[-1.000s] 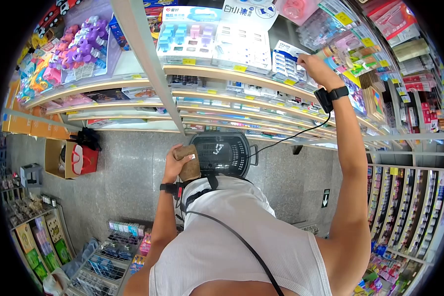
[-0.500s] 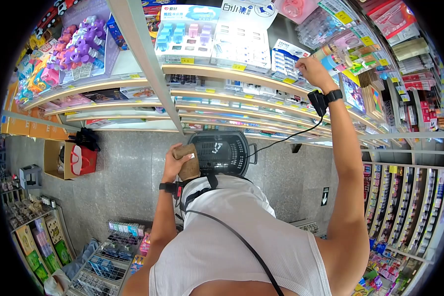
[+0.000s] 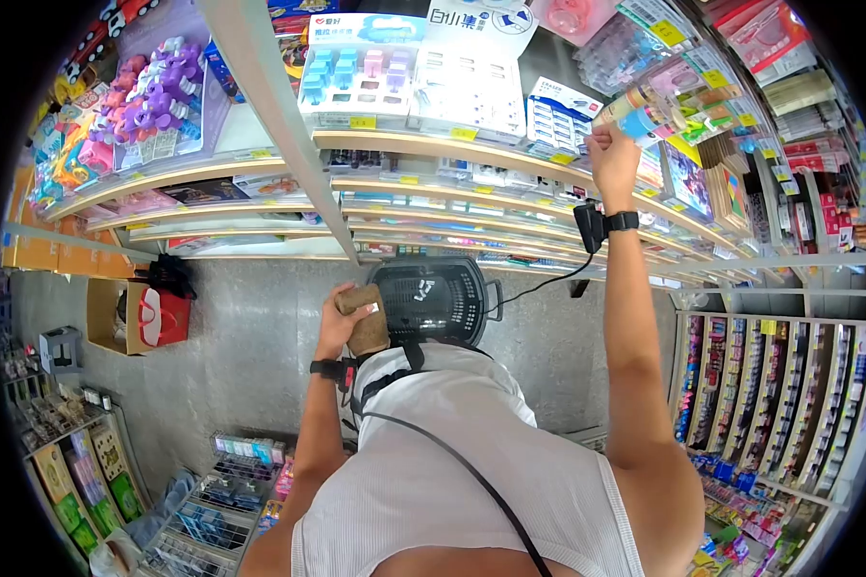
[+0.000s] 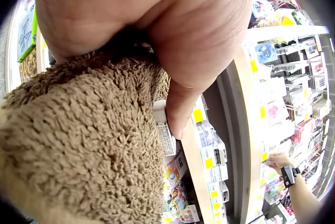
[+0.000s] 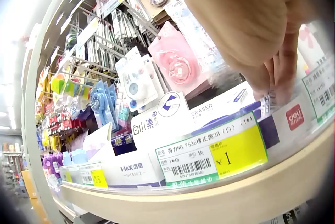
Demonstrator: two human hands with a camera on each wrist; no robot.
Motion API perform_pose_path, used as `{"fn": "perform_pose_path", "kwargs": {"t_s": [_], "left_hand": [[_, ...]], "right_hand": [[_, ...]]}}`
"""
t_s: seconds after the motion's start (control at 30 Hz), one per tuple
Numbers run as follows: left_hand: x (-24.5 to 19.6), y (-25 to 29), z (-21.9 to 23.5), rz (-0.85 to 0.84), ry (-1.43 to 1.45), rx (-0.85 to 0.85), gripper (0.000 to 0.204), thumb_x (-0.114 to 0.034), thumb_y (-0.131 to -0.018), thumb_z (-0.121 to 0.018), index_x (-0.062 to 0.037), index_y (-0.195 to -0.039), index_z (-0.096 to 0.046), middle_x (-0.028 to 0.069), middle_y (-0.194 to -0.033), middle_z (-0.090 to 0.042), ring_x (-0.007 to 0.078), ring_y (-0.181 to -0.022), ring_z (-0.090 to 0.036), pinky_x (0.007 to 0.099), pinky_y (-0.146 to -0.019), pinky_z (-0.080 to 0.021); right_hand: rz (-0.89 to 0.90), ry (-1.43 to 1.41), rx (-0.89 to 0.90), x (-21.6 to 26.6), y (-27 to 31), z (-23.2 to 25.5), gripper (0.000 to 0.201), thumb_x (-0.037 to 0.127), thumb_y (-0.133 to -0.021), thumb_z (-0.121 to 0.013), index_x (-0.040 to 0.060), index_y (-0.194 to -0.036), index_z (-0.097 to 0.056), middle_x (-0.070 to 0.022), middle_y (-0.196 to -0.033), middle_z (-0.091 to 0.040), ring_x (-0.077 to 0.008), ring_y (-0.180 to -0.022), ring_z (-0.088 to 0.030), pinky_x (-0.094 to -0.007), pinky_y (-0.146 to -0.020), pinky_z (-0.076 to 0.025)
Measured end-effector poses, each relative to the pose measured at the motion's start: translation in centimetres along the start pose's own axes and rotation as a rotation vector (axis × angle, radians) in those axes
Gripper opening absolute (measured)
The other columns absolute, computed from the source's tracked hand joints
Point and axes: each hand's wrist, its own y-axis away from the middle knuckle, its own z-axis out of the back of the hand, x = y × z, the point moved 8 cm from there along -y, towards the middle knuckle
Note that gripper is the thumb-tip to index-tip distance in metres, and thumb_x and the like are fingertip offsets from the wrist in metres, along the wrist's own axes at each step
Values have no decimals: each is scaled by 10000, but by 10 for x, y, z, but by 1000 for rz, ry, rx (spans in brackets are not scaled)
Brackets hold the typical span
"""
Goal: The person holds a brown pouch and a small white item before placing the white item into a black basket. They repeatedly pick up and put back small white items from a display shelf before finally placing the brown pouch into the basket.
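My left hand grips a fuzzy brown plush bundle at waist height, beside the basket. Its looped pile fills much of the left wrist view, and a small white printed piece shows by a fingertip. At the shelf, my right hand is at the right end of an eraser display box. In the right wrist view its fingers reach down behind the box front and pinch a small wrapped eraser, partly hidden by them.
A dark shopping basket stands before me. On the shelf are a white eraser display and a tray of blue, pink and purple pieces. Rolls lie right of my hand. A cardboard box sits on the floor at left.
My right hand has come down and slightly left, from over the eraser box to its right end, and the forearm has swung left. My left hand keeps its grip on the brown bundle.
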Motion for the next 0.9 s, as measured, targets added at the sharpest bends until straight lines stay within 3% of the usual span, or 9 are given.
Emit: {"fn": "perform_pose_path", "kwargs": {"t_s": [0.27,0.4,0.5,0.67,0.73,0.83,0.9], "left_hand": [[-12,-1,-4,32,-82,55,676,-95,-776,-887,35,-1343,-543,134,-1172,-690,194,-1061,-659,330,-935,-544],[-24,-1,-7,14,-103,61,650,-86,-773,-888,33,-1315,-550,128,-1153,-695,186,-1041,-664,328,-920,-548],[-31,1,-9,22,-142,72,661,-116,-780,-887,31,-1327,-547,122,-1154,-697,182,-1046,-662,334,-932,-546],[-30,-2,-17,40,-98,96,702,-153,-781,-893,32,-1355,-533,120,-1165,-698,188,-1066,-663,339,-954,-542],[-31,-2,-20,34,-93,82,628,-56,-783,-876,25,-1310,-544,123,-1136,-695,173,-1024,-663,328,-908,-559],[-36,-1,-25,25,-99,90,631,-58,-786,-876,25,-1315,-542,126,-1142,-694,178,-1031,-665,328,-910,-560],[-34,-2,-26,32,-104,94,631,-60,-788,-875,27,-1317,-542,127,-1144,-694,180,-1034,-666,328,-913,-560]], "right_hand": [[-95,86,-264,7,26,6,251,79,-766,-822,18,-996,-743,-158,-862,-759,-312,-805,-748,-396,-741,-570],[-79,-63,-329,1,29,2,271,78,-765,-826,14,-1012,-736,-170,-904,-755,-324,-770,-732,-428,-750,-561],[-44,96,-341,5,32,7,232,81,-786,-813,8,-993,-738,-163,-896,-756,-337,-784,-725,-446,-764,-558],[-40,110,-270,7,34,8,141,104,-862,-743,5,-963,-747,-192,-866,-736,-369,-823,-702,-469,-775,-537],[-22,140,-244,11,37,11,129,113,-891,-714,6,-954,-751,-205,-851,-726,-379,-833,-691,-477,-772,-529],[39,170,-207,20,42,16,151,118,-924,-672,4,-989,-746,-220,-854,-711,-387,-847,-664,-482,-784,-513],[222,118,-233,35,45,21,166,117,-928,-657,-1,-1016,-734,-213,-871,-708,-384,-868,-642,-484,-793,-504]]}}
